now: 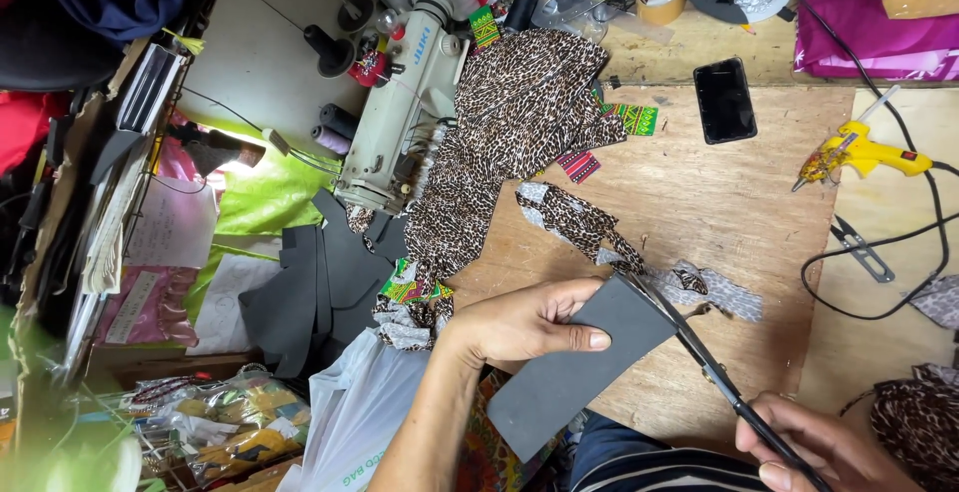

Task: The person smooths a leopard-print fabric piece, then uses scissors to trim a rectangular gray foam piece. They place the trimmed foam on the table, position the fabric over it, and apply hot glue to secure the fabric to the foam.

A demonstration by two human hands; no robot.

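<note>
— At six o'clock on the bench [699,212], what are the hands doing?

— Left hand [524,322] is closed on a foam sheet [574,367], dark grey and flat, thumb on top and fingers curled over its upper edge. Right hand [814,447], down at five o'clock, is gripping the handles of black scissors [699,352].

— Where do the blades sit?

— They run up toward eleven o'clock along the sheet's right edge, tips at its top corner. Whether they are cutting into the foam or only lying beside it, I cannot tell.

— And the sheet itself?

— Tilted, its upper part over the wood and its lower corner hanging off the bench edge above a striped lap.

— What lies nearby?

— A leopard-print strip [579,220] just beyond the scissor tips at twelve o'clock, and a bigger leopard-print cloth [519,102] heaped farther up, touching a cream sewing machine [400,102] at eleven o'clock.

— Anything to the right?

— A black phone [724,100] lies face up at one o'clock, well apart from the hands. A yellow glue gun [864,152] rests at two o'clock, its black cord looping down the bench.

— And left of the bench?

— More dark foam pieces [310,292] lie at nine o'clock, beside a white plastic bag [360,407].
</note>
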